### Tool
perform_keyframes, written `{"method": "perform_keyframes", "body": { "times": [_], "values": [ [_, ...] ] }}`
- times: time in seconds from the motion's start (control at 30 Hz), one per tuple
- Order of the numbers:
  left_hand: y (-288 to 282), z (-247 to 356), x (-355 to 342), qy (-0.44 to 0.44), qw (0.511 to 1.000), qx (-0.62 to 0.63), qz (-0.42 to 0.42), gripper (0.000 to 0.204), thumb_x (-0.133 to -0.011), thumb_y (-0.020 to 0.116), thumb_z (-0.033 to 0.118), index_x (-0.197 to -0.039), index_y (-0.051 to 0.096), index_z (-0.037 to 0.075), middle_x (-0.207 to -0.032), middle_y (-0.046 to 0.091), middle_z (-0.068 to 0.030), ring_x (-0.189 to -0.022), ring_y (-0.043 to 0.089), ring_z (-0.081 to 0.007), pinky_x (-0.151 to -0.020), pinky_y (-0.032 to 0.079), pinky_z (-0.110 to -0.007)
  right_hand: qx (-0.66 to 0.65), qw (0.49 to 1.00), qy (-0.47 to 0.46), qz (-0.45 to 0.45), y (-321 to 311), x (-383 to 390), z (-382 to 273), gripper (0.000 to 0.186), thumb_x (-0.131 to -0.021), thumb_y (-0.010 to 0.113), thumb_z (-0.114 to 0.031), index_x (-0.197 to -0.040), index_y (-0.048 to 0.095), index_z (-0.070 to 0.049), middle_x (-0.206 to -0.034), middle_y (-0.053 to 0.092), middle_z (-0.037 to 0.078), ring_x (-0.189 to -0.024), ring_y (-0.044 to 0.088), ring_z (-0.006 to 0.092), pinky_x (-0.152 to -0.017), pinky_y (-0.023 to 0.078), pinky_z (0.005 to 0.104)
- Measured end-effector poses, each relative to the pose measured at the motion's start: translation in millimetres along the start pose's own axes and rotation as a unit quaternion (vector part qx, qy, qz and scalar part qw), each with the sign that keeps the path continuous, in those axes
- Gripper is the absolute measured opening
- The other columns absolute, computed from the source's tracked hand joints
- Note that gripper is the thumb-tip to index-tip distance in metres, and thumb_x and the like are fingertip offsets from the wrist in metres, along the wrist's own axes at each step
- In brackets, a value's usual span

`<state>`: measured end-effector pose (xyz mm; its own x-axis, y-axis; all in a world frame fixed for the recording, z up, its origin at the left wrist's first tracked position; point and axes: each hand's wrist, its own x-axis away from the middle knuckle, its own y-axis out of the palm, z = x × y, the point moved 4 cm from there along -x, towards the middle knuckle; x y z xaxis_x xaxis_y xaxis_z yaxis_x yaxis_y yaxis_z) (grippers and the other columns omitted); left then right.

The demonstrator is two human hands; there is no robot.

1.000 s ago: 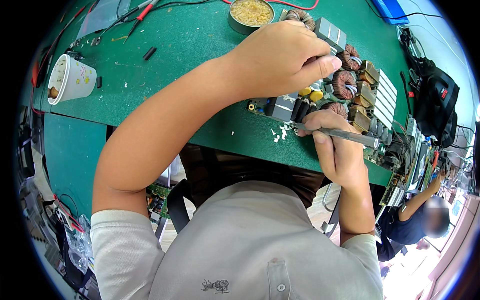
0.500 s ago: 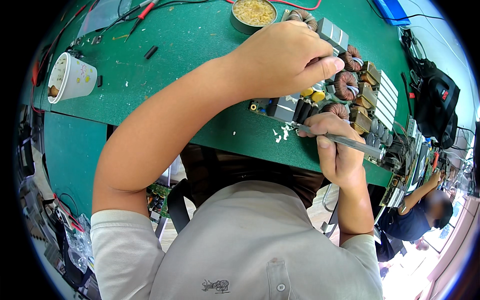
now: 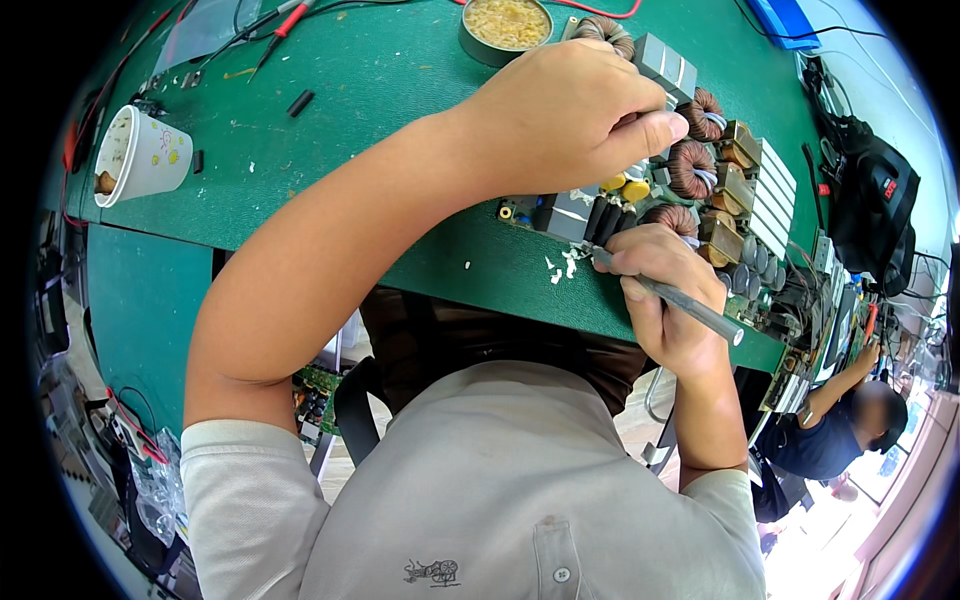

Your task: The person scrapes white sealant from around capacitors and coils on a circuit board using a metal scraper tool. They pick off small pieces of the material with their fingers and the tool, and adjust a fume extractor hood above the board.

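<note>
A circuit board (image 3: 655, 178) crowded with parts lies near the table's front edge. My left hand (image 3: 585, 120) is closed over its far left side, the thumb bent against the curled fingers; the other fingertips are hidden among the parts. In my right hand (image 3: 672, 290) is a slim grey rod-shaped metal tool (image 3: 695, 310), pinched between thumb and fingers. Its tip meets the board's near edge, beside several black cylinders (image 3: 605, 220). White crumbs (image 3: 562, 267) lie on the table just left of that tip. Copper-wound coils (image 3: 690, 170) stand to the right of my hands.
A round tin of yellowish material (image 3: 507, 22) stands beyond my left hand. On the left are a white paper cup (image 3: 145, 155), tipped toward the left, and a red probe (image 3: 290, 18). More boards (image 3: 810, 310) and a black bag (image 3: 875, 205) crowd the right, where another person (image 3: 835, 430) works.
The tool in my right hand has swung, its rear end now lower and closer to me. My right fingers have shifted a little on it; my left hand stays in place.
</note>
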<state>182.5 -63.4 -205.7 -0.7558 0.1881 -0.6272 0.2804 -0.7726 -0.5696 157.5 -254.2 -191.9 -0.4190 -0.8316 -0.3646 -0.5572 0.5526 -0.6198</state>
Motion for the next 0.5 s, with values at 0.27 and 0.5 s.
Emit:
{"method": "perform_keyframes", "body": {
  "times": [0.27, 0.5],
  "values": [
    [0, -1, -1, -0.002, 1.0, -0.003, -0.009, 0.031, -0.103, 0.062, 0.029, -0.088, 0.068, 0.003, -0.077, 0.06, -0.0132, -0.078, 0.06, -0.0323, -0.072, 0.046, -0.044, 0.034, 0.998, 0.009, -0.045, -2, -9, -7, 0.021, -0.085, 0.071, 0.004, -0.105, 0.063, 0.002, -0.099, 0.068, 0.015, -0.088, 0.068, 0.0342, -0.08, 0.055, 0.043],
    [-1, -1, -1, -0.003, 1.0, -0.004, -0.017, 0.029, -0.102, 0.062, 0.03, -0.092, 0.069, 0.003, -0.079, 0.061, -0.013, -0.081, 0.061, -0.033, -0.074, 0.046, -0.044, 0.034, 0.997, 0.011, -0.075, -8, -10, -5, 0.02, -0.09, 0.067, 0.003, -0.109, 0.062, 0.001, -0.101, 0.068, 0.014, -0.09, 0.068, 0.0344, -0.081, 0.054, 0.0431]
  ]
}}
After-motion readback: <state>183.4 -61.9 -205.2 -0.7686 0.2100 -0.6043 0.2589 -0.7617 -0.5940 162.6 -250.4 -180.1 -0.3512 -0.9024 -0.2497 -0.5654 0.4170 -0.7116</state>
